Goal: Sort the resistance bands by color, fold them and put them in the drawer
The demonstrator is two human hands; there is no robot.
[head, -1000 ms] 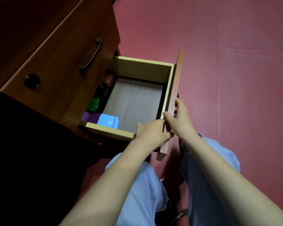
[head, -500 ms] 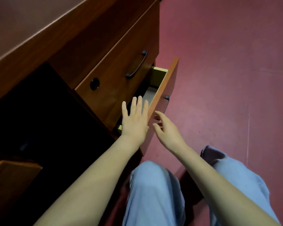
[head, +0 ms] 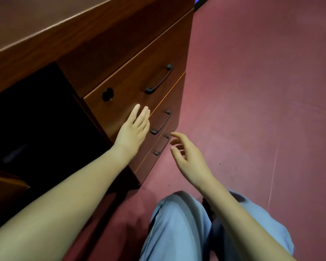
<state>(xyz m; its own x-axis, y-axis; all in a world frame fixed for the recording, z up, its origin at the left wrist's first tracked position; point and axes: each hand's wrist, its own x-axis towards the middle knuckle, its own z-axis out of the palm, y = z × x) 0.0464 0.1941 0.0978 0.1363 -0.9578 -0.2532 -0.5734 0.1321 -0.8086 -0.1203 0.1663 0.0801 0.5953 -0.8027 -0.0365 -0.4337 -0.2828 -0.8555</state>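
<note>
Resistance bands are nowhere in view: none in either hand and none lying out. Nearest the camera are two knees in light blue trousers (head: 177, 232), the person sitting or crouching on the red floor (head: 252, 91). Two bare forearms reach forward from there.

The left hand (head: 134, 129) lies with straight, relaxed fingers flat against the drawer fronts. Its fingertips are on the top drawer (head: 128, 87), just above the seam below it, and it grips nothing. The right hand (head: 188, 157) hangs slack just beside the bottom drawer (head: 147, 162), fingers spread and loosely bent, holding nothing. Whether its forefinger touches the bottom handle (head: 161, 145) I cannot tell. Between those two drawers sits the middle drawer (head: 174, 102).

Counted:
- three drawers, all flush with the cabinet face
- three dark bar handles, one to each drawer
- one round lock (head: 107, 94), on the top drawer alone
- two hands, both empty
- no bands in sight

Left of the drawers is a dark knee space (head: 36, 119), and farthest off is the counter (head: 45, 21) top.

My reading is that the task is at or near its end. With every drawer closed and no band left out, the bands are most likely stowed inside one of them. Which drawer, and whether they are sorted by color and folded, is hidden. I see nothing that remains to be done.
</note>
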